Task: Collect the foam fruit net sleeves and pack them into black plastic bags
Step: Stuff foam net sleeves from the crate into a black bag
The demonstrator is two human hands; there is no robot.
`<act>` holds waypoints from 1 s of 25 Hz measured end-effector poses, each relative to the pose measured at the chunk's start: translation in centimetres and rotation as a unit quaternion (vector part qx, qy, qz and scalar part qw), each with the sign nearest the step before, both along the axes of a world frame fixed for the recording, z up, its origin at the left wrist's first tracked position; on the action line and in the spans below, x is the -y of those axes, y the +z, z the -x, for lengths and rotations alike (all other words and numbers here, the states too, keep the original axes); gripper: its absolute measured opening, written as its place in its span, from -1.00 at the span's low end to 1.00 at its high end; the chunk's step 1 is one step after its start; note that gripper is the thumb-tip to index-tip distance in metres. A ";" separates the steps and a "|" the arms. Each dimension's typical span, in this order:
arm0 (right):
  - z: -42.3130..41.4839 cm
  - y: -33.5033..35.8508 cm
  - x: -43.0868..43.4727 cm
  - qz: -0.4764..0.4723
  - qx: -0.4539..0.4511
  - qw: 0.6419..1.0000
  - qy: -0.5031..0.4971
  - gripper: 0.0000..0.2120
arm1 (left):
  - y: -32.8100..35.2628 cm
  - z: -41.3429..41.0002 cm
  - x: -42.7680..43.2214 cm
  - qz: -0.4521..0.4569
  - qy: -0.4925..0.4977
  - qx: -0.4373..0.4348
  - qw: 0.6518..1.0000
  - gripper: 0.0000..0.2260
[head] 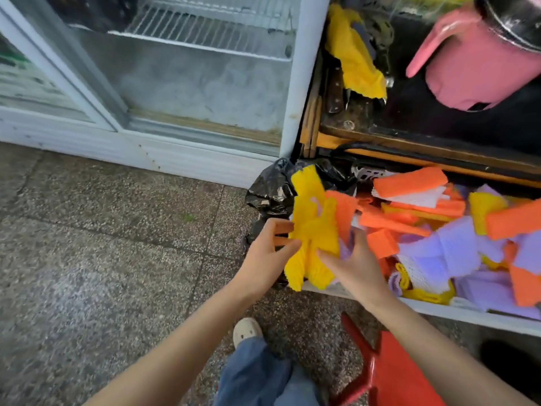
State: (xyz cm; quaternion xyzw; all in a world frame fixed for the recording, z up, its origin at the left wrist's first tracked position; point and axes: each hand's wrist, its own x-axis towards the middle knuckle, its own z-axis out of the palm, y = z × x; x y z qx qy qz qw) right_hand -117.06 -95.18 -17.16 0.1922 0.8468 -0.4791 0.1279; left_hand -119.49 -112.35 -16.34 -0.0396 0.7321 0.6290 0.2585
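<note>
Gripping a bunch of bright yellow foam fruit net sleeves (314, 238) by its left edge with the left hand (268, 254), fingers and thumb curled round the foam. Pressing against the bunch's lower right side with the right hand (355, 266), fingers spread and nearly straight, thumb raised, nothing clasped. Holding the bunch upright at the left end of a shallow white tray (468, 313), right in front of a crumpled black plastic bag (272, 191); hard to tell whether foam and bag touch, or whether the bag's mouth gapes. Heaped in the tray to the right, loose orange, lilac, yellow and white foam sleeves (450, 244), lying flat and crosswise over one another. Above the tray, on a dark shelf with an orange edge, a pink plastic jug (480, 71) tipped on its side, and to its left another yellow foam piece (354, 54) draped over dark clutter. Further left, a white glass-door display cooler (205, 83) with wire shelves. Underfoot, speckled grey stone floor (102, 230). Near the bottom edge, a pale shoe (247, 329), a blue denim trouser leg (257, 373) and a red plastic stool (395, 370) beside it.
</note>
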 end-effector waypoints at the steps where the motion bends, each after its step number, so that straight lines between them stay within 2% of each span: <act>1: 0.0 0.0 -1.2 -0.013 0.012 1.000 -0.015 -0.55 | -0.5 1.3 -0.4 0.026 -0.015 -0.007 1.000 -0.74; 4: -0.6 -0.3 -5.1 -0.052 0.039 0.995 -0.079 -0.59 | -2.7 5.4 -2.1 0.108 -0.025 -0.004 0.994 -0.65; 6: -1.2 -1.0 -7.1 -0.067 0.051 0.990 -0.113 -0.56 | -4.3 8.0 -3.4 0.132 -0.019 0.013 0.991 -0.60; 8: -1.7 -2.0 -8.1 -0.068 0.061 0.984 -0.150 -0.53 | -6.1 10.2 -5.1 0.116 -0.004 0.045 0.992 -0.55; 10: -1.8 -3.2 -8.5 -0.051 0.066 0.977 -0.196 -0.49 | -8.0 12.2 -7.4 0.095 0.023 0.092 0.991 -0.41; 12: -1.5 -3.9 -8.2 -0.037 0.067 0.974 -0.215 -0.47 | -9.2 13.4 -9.6 0.089 0.099 0.153 0.979 -0.27; 13: -1.4 -4.3 -8.1 -0.032 0.068 0.973 -0.219 -0.47 | -9.7 14.0 -10.4 0.092 0.146 0.168 0.971 -0.28; 14: -1.4 -4.7 -8.1 -0.022 0.065 0.974 -0.217 -0.49 | -10.0 14.4 -10.8 0.102 0.184 0.171 0.963 -0.39; 15: -1.4 -4.7 -8.0 -0.008 0.059 0.975 -0.212 -0.49 | -10.2 14.6 -11.2 0.115 0.196 0.145 0.963 -0.58; 16: -1.5 -4.8 -8.0 0.009 0.054 0.976 -0.210 -0.49 | -10.0 14.3 -11.3 0.148 0.177 0.102 0.968 -0.80; 17: -1.5 -4.8 -8.1 0.024 0.050 0.976 -0.208 -0.49 | -9.4 13.6 -11.3 0.182 0.142 0.040 0.972 -0.90; 19: -1.5 -4.9 -8.2 0.046 0.040 0.974 -0.218 -0.50 | -8.6 11.4 -11.5 0.187 0.060 -0.079 0.977 -0.91; 21: -1.1 -5.0 -8.0 0.077 0.032 0.973 -0.215 -0.54 | -7.5 8.7 -11.8 0.145 -0.004 -0.139 0.980 -0.94; 23: -0.3 -4.7 -7.2 0.110 0.024 0.974 -0.197 -0.47 | -6.7 6.3 -12.3 0.109 -0.052 -0.126 0.985 -0.84; 25: 0.8 -4.6 -6.4 0.126 0.009 0.973 -0.192 -0.40 | -5.4 4.6 -12.5 0.044 -0.084 -0.057 0.994 -0.74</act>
